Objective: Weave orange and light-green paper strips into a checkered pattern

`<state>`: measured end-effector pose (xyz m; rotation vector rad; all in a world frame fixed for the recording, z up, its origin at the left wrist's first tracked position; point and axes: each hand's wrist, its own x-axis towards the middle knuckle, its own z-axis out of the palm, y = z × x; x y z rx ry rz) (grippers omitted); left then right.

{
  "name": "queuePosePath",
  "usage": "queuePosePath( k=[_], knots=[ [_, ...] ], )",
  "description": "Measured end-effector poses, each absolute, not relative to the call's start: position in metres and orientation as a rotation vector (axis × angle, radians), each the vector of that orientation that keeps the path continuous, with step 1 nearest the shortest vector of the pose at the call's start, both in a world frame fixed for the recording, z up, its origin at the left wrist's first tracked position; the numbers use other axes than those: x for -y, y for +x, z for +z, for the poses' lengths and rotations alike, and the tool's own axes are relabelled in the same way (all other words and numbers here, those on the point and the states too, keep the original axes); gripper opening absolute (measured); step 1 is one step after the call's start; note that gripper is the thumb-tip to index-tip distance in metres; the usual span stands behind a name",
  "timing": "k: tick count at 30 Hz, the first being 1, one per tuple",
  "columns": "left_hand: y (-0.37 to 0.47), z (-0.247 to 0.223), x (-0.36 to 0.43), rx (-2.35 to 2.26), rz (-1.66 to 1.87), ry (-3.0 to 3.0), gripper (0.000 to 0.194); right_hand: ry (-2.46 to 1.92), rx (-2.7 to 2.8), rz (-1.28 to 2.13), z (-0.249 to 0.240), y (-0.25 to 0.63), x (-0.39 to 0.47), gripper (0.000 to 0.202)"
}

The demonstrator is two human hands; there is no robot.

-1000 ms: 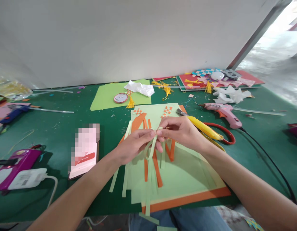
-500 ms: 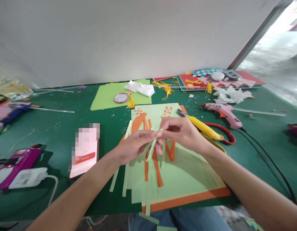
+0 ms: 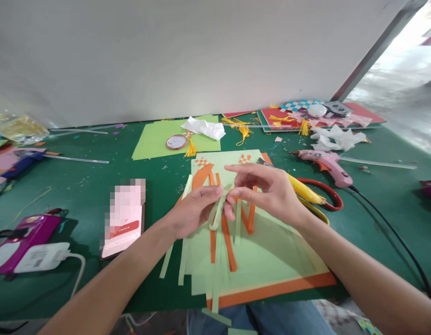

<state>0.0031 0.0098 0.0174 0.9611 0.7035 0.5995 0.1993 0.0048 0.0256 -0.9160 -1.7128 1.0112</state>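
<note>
A pale green paper strip is at the centre, bent into a loop between the two hands, with its long tail running down below the fingers toward the near edge of the desk. The left hand keeps its pinch on the strip, thumb against fingers at the top of the bend. The right hand has just changed: its index finger, pressed against the thumb half a second ago, is now lifted and stretched forward, the fingers spread. Whether the right thumb still brushes the strip I cannot tell. The left hand thus seems to carry most of the hold on the fold, leaving the right freer.

Just below the fingers, orange strips lie untouched on pale green sheets. Beyond the fingertips is a small orange-and-white checkered piece. Scissors lie just right of the right hand, which now covers more of them; farther right is a pink glue gun. A phone rests left of the left hand, unmoved.
</note>
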Motion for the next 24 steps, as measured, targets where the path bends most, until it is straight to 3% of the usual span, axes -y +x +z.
queuePosePath(
  k=[6, 24],
  knots=[
    [0.0020, 0.0141, -0.0122, -0.683, 0.640, 0.920, 0.034, -0.944, 1.864, 0.702, 0.0256, 0.1989, -0.0036, 0.031],
    [0.0029, 0.0159, -0.0111, -0.657, 0.647, 0.924, 0.033, -0.956, 1.858, 0.709, 0.0272, 0.1989, -0.0044, 0.028]
  ],
)
